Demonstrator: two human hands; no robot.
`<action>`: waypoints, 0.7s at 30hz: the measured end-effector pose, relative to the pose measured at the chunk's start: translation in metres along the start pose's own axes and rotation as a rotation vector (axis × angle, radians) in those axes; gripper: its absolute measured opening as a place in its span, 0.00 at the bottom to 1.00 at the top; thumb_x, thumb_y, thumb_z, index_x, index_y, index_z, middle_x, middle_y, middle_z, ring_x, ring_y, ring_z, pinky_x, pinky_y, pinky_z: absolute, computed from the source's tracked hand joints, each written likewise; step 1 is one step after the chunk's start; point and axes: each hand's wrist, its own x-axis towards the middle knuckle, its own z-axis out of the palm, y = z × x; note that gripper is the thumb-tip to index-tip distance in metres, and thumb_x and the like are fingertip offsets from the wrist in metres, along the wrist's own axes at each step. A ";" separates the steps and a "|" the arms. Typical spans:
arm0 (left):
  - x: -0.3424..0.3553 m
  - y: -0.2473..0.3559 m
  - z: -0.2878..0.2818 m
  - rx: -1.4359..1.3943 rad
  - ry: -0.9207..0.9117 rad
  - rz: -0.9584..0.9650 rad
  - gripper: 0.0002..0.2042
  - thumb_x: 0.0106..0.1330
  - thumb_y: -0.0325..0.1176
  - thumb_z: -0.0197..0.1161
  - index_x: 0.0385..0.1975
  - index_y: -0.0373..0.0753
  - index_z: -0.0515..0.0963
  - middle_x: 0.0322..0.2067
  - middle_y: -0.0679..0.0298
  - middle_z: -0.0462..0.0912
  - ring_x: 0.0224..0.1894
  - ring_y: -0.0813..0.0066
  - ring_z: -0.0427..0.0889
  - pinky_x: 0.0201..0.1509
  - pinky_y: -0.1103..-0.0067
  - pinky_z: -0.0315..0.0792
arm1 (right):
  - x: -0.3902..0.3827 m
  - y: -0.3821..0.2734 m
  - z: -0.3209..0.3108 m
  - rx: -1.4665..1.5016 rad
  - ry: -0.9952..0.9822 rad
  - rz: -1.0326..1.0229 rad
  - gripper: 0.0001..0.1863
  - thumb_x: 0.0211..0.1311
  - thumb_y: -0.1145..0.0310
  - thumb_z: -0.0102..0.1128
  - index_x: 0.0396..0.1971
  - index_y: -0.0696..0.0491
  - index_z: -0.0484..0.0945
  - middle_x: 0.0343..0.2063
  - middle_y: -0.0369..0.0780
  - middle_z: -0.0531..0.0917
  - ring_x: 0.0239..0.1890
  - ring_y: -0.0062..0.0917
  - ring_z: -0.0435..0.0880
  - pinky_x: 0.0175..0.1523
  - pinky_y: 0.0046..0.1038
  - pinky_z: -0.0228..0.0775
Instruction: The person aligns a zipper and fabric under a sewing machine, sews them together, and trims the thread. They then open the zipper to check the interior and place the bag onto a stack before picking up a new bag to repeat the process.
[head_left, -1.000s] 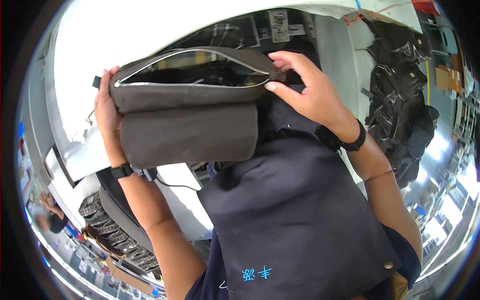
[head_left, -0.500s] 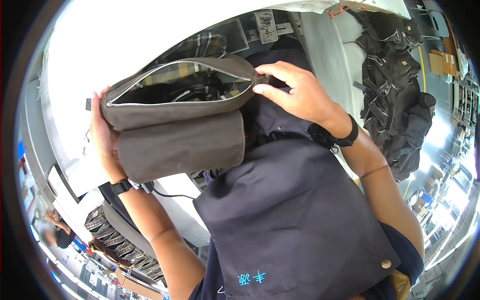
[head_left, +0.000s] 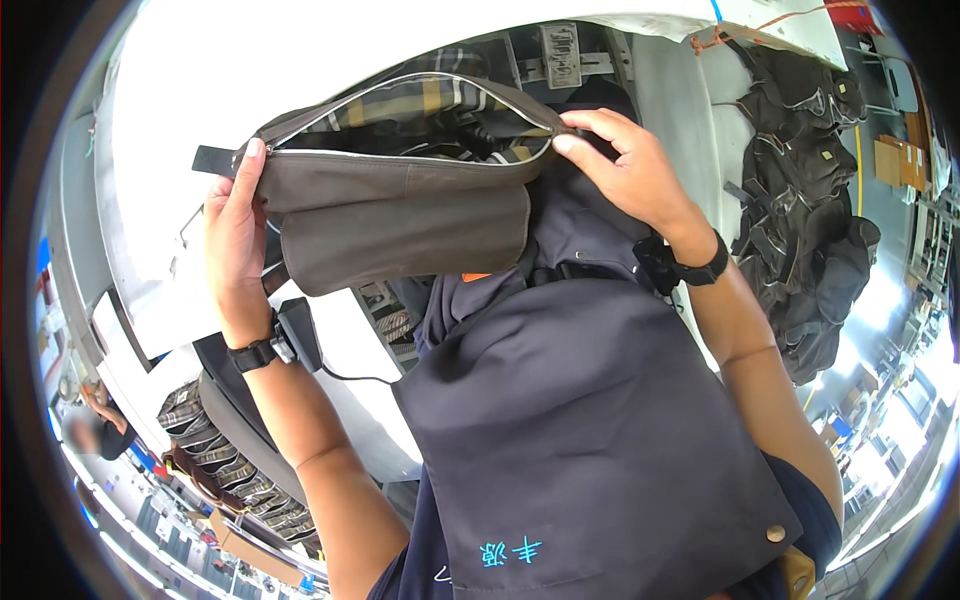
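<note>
A dark brown fabric bag (head_left: 340,185) with a plaid lining is held up between my hands, its long zipper (head_left: 450,162) gaping. At its left end my left hand (head_left: 238,215) grips the corner, thumb on top by the zipper end; a short black strap tab (head_left: 213,160) juts out there. My right hand (head_left: 625,165) pinches the right end where the zipper closes, thumb and fingers on the fabric. A wide flap (head_left: 405,240) hangs from the bag's near side. Part of the inside is in shadow.
A white worktable (head_left: 180,90) lies beneath and beyond the bag. Several dark bags (head_left: 800,200) are piled at the right. Plaid-lined pieces (head_left: 235,460) stand in a row at lower left. My dark apron (head_left: 600,430) fills the near middle. Another person (head_left: 105,430) is far left.
The bag has moved up and to the right, tilting so less of its flap shows. My left thumb now lies on the bag's top corner, and the strap tab shows more.
</note>
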 end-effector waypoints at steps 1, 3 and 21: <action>-0.001 0.001 0.000 0.025 0.026 -0.008 0.11 0.72 0.39 0.70 0.39 0.37 0.85 0.36 0.69 0.87 0.40 0.86 0.81 0.47 0.85 0.71 | 0.003 -0.001 -0.001 -0.026 0.025 -0.043 0.20 0.68 0.58 0.68 0.52 0.55 0.83 0.48 0.45 0.86 0.51 0.36 0.84 0.57 0.32 0.75; -0.003 0.002 0.000 -0.044 -0.043 0.002 0.10 0.71 0.38 0.70 0.39 0.37 0.85 0.37 0.69 0.88 0.41 0.84 0.83 0.48 0.84 0.73 | 0.012 -0.005 0.001 -0.049 0.043 -0.087 0.20 0.67 0.58 0.68 0.52 0.55 0.83 0.48 0.45 0.86 0.51 0.37 0.84 0.57 0.32 0.75; 0.005 -0.013 -0.019 0.088 0.039 -0.097 0.21 0.71 0.45 0.69 0.51 0.31 0.82 0.44 0.57 0.88 0.47 0.69 0.87 0.54 0.73 0.79 | 0.068 -0.028 0.027 -0.050 -0.074 -0.347 0.14 0.70 0.58 0.65 0.41 0.55 0.86 0.33 0.35 0.85 0.36 0.26 0.85 0.44 0.30 0.77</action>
